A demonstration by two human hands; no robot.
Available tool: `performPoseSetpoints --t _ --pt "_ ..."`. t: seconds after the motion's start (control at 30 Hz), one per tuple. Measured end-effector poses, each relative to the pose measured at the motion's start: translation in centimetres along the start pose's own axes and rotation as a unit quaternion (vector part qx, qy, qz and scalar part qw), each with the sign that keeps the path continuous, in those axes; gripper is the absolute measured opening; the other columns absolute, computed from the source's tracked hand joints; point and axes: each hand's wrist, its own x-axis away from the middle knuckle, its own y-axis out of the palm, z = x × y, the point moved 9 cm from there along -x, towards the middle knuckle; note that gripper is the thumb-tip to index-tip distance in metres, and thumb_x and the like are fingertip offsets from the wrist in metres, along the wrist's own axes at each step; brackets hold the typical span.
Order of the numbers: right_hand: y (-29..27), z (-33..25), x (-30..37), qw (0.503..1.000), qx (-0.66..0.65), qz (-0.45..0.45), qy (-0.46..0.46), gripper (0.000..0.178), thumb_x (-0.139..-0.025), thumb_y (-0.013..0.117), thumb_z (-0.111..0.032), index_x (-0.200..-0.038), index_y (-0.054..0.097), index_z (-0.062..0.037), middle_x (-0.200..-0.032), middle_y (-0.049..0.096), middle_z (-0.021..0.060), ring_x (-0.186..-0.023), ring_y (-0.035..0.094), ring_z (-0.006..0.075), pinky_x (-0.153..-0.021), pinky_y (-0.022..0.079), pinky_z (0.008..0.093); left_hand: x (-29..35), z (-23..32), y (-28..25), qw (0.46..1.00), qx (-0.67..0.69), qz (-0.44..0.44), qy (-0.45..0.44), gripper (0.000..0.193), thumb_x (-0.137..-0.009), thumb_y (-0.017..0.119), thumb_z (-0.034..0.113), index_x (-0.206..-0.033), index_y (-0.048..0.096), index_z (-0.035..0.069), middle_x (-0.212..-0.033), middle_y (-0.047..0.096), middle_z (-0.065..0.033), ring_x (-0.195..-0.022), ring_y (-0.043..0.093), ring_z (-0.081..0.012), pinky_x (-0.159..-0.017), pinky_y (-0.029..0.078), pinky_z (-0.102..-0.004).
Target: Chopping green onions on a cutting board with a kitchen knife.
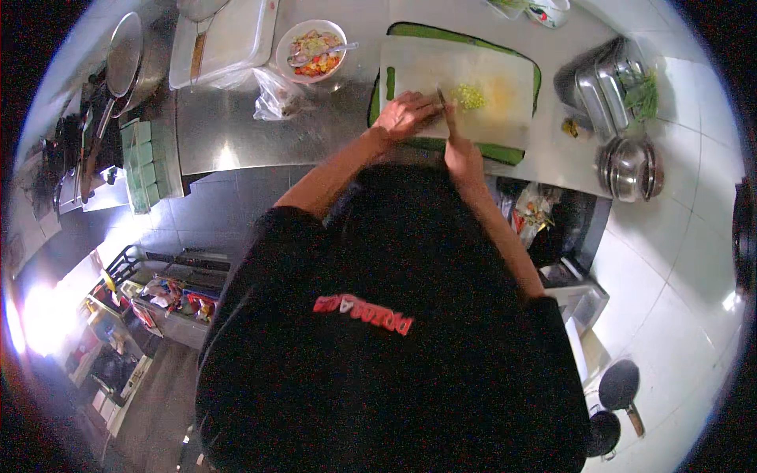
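Note:
On a white cutting board (410, 59) lies a small heap of finely chopped pale green pieces (471, 98). My right hand (465, 162) is closed around the handle of a knife (450, 120), whose blade points away from me, just left of the heap. Close by the blade, my left hand (406, 114) rests on the board's left part with its fingers bent together. Whatever lies under those fingers is hidden and slightly blurred. Beneath the white board, a green mat or board (505, 151) sticks out along the edges.
A white bowl (341, 39) of mixed chopped food holds a spoon (323, 54). Beside it are a crumpled plastic bag (276, 96) and a white tray (233, 47). Rightward stand metal containers (595, 98), green herbs (643, 98) and stacked steel bowls (628, 169). A strainer (124, 59) is far left.

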Motion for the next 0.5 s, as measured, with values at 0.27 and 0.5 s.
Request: performPoseSetpoints --t 0.27,0.5 --pt "-3.2 -1.3 -2.8 0.995 -0.063 0.002 -0.078 0.076 -0.088 0.045 -0.004 -0.152 0.008 -0.0206 -0.076 0.061 0.0265 -0.066 0.062 0.04 -0.062 0.048 0.052 0.3 -0.3 0.3 0.999 -0.019 -0.025 -0.008 0.026 -0.078 0.065 0.015 -0.102 0.063 0.006 -0.108 0.064 -0.0089 -0.099 0.061 -0.0266 -0.088 0.047 -0.0388" --pt "1.1 0.0 -1.7 0.998 -0.061 0.019 0.0 0.074 -0.09 0.044 -0.006 -0.152 0.008 -0.0195 -0.074 0.061 0.0251 -0.066 0.062 0.0408 -0.062 0.048 0.0518 -0.6 1.2 -0.8 1.0 -0.008 0.014 -0.005 0.024 -0.079 0.065 0.015 -0.101 0.063 0.006 -0.106 0.064 -0.0088 -0.098 0.061 -0.0268 -0.087 0.047 -0.0389"
